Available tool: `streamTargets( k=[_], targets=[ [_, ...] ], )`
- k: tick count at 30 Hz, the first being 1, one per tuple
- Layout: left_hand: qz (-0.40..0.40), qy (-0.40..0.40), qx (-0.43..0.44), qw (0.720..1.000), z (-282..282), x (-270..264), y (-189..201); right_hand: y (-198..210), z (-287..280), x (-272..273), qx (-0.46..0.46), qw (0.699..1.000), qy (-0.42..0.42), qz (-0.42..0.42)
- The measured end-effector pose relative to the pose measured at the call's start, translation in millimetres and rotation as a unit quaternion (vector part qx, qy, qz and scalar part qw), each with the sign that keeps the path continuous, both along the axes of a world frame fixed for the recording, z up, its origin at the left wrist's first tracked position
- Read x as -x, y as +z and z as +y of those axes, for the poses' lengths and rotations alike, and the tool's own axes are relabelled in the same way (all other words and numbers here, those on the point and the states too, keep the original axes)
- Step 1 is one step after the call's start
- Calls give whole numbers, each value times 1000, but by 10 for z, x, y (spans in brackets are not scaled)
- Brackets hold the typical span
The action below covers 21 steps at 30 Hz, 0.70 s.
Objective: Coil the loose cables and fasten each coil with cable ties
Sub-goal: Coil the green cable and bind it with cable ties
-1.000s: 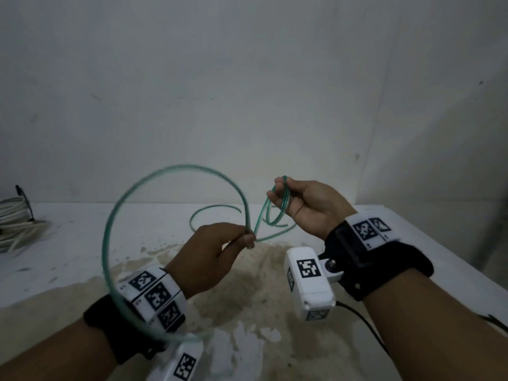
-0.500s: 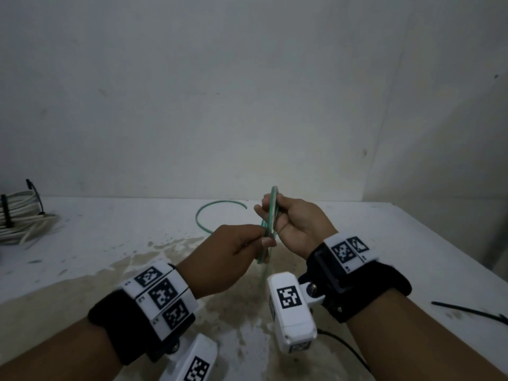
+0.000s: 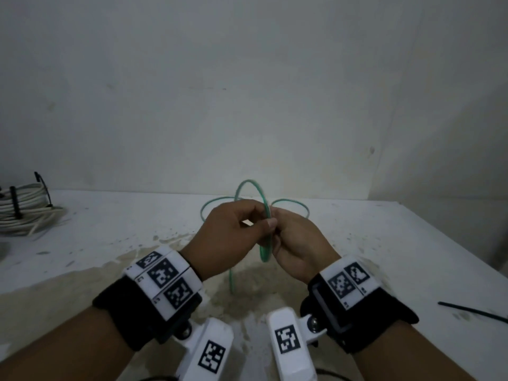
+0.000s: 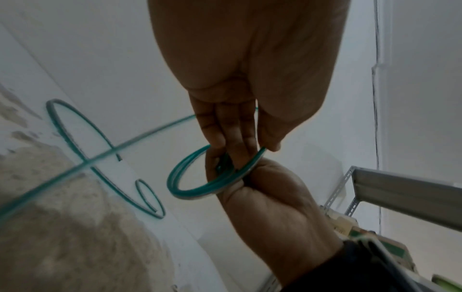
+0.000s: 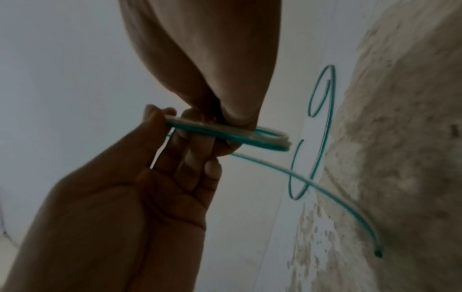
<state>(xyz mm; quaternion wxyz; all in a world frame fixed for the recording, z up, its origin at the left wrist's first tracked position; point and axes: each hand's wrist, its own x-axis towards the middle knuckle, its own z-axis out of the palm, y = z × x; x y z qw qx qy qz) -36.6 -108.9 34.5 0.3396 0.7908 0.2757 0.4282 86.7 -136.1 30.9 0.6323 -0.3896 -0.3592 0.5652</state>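
Observation:
A thin green cable is partly wound into a small coil (image 3: 265,250) held upright between both hands above the table. My left hand (image 3: 264,219) pinches the coil's top between thumb and fingers. Against it, my right hand (image 3: 278,231) grips the same coil from the right. In the left wrist view the coil (image 4: 190,190) shows several turns, with the right hand (image 4: 250,177) under it. The right wrist view has the coil (image 5: 250,138) edge-on, and a free tail (image 5: 350,215) curving down to the table. Loose loops (image 3: 213,209) lie behind the hands.
A white cable coil (image 3: 26,213) bound with black ties lies at the table's far left. One loose black cable tie (image 3: 472,312) lies on the table to the right. The white table (image 3: 384,243) has a worn brown patch beneath the hands; walls stand close behind and to the right.
The big loop that my left hand swung has been brought in onto the coil. Both hands have closed together on it, and the loose cable behind has shifted.

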Motion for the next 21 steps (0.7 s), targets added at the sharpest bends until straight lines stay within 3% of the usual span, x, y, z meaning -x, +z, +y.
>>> streamTargets(
  k=[6, 11, 13, 16, 21],
  targets=[
    [-18, 38, 20, 999, -34, -15, 60, -23, -78, 11, -54, 998, 3, -28],
    [3, 79, -26, 997, -63, -10, 120, -2, -109, -27, -67, 986, -28, -150],
    [-23, 76, 8, 997, -38, 2, 141, -3, -117, -20, -65, 983, -27, -167],
    [-85, 58, 88, 991, -11, 3, 159, 17, -138, 16, -55, 988, 0, -144],
    [-148, 33, 179, 972, -32, -20, 179, 45, -196, 63, -37, 997, 63, -19]
  ],
)
